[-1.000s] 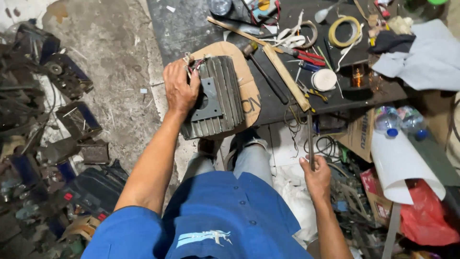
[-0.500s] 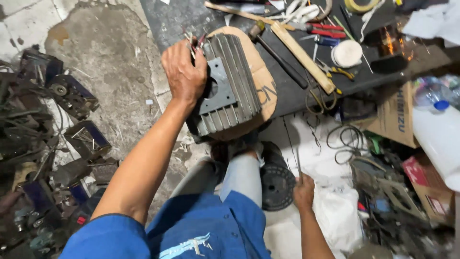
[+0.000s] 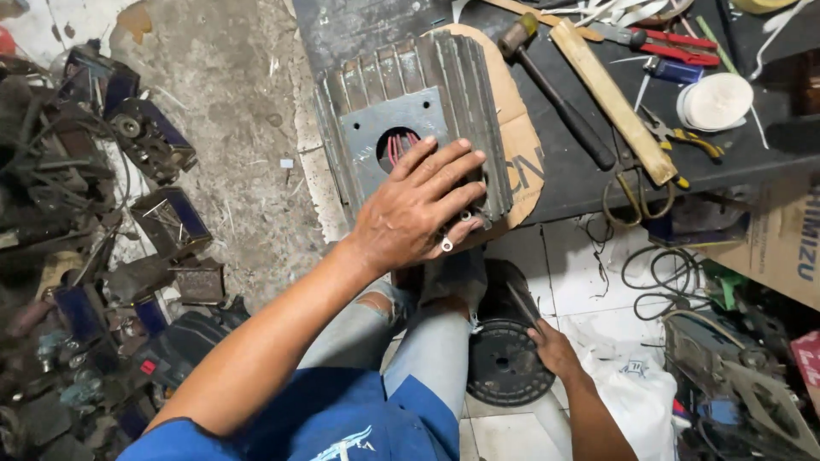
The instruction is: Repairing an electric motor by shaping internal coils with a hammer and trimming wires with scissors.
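Observation:
My left hand lies flat on a grey finned motor housing, fingers spread over its lower right part. The housing shows a square plate with a round hole and red wires inside. It rests on a piece of brown cardboard at the edge of a dark workbench. My right hand is low beside my knee, holding a thin dark tool against a black round fan cover on the floor.
A hammer, a wooden stick, red-handled pliers, scissors and a white tape roll lie on the bench. Scrap motor parts pile up on the left floor. Cables and a cardboard box sit at right.
My left hand slid from the housing's top to its lower right side. My right hand dropped down to the black fan cover on the floor. The camera moved closer.

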